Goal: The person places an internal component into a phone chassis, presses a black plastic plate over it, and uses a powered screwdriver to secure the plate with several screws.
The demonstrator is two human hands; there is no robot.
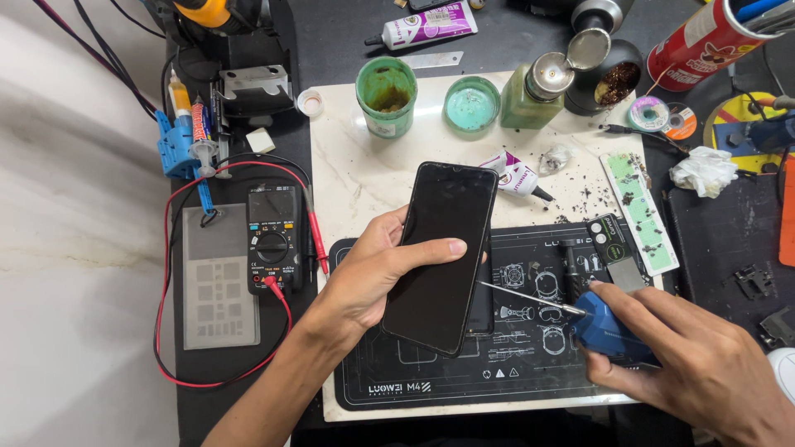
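My left hand [373,273] grips a black smartphone [443,248], screen up and dark, tilted above a black repair mat [464,377]; the thumb lies across the glass. My right hand [704,364] holds a blue-handled screwdriver [609,331] at the mat's right side. Its thin metal shaft [530,298] points left toward the phone's right edge, the tip close to or touching it.
A multimeter [272,240] with red leads lies left of the mat. Behind stand a green cup [386,95], a teal lid [471,103], a green pump bottle [534,95], a glue tube [515,175], solder spools [662,116] and a red can [700,37]. A white marble slab [364,174] carries the mat.
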